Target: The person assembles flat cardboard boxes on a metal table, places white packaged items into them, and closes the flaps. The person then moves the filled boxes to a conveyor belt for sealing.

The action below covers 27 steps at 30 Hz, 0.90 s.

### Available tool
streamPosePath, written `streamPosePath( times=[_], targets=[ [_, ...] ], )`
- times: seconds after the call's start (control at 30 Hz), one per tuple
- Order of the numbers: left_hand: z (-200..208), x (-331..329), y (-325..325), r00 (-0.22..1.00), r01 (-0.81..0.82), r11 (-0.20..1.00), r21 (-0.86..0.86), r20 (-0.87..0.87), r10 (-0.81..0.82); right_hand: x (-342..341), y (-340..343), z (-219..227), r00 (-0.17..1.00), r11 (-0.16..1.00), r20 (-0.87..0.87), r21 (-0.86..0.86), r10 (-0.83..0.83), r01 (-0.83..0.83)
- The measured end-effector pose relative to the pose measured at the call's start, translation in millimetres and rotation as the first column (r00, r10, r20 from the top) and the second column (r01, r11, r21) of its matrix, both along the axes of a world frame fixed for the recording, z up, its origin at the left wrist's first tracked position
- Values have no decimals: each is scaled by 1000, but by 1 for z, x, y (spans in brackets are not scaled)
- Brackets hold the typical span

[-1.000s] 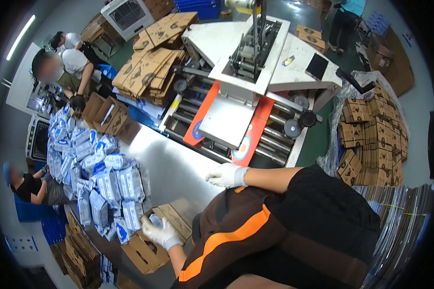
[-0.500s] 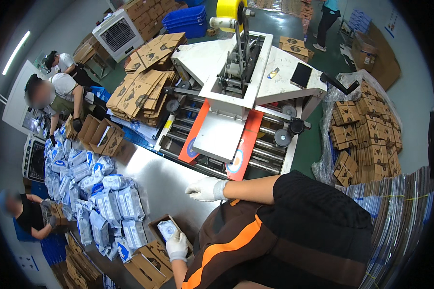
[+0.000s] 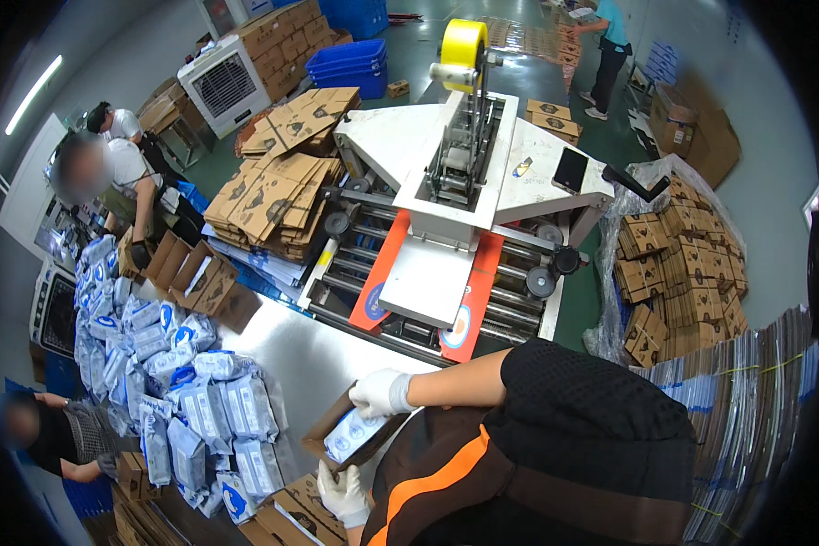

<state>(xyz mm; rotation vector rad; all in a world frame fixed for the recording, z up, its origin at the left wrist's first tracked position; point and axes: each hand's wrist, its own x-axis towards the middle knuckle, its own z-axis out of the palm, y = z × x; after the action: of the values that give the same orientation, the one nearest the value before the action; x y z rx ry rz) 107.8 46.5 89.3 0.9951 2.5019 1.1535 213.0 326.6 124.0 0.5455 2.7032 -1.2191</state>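
An open brown carton [image 3: 316, 427] stands at the table's near edge in front of me, tilted. Inside lies a white and blue soft package [image 3: 353, 435]. My right hand [image 3: 382, 394], in a white glove, is closed over the carton's far upper edge beside the package. Lower down, my left hand [image 3: 344, 496], also gloved, grips the carton's near corner with thumb and fingers. Another open carton with spread flaps [image 3: 291, 514] sits just left of my left hand. To the left lies a heap of similar white and blue packages [image 3: 200, 409].
A carton-taping machine [image 3: 464, 182] with rollers and a yellow tape roll stands ahead, a phone [image 3: 570, 170] on its side plate. Flattened cartons [image 3: 278, 196] are stacked left of it; bundled cardboard [image 3: 746, 400] and wrapped cartons [image 3: 687, 259] stand right. Co-workers [image 3: 141, 182] work at the left.
My right hand has come down from above the table onto the carton. My left hand has left the package for the carton's near corner. The carton has shifted right and turned.
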Motion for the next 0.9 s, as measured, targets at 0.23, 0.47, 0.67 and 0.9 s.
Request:
streamPosePath(
  times=[0.23,0.47,0.67,0.9],
  targets=[
    [17,-28,46,806,457,708,-539,-87,-586,-38,-31,-41,885,851,76,-322,459,-414],
    [25,-57,116,970,88,784,-614,-128,-209,-49,2,1,860,969,-510,219,16,112],
    [-53,-50,81,884,-249,926,-284,325,337,-9,-30,5,981,934,-51,318,185,-160],
    [-50,8,164,463,-51,999,8,886,17,58,27,-71,970,756,-239,643,43,125]
  ],
)
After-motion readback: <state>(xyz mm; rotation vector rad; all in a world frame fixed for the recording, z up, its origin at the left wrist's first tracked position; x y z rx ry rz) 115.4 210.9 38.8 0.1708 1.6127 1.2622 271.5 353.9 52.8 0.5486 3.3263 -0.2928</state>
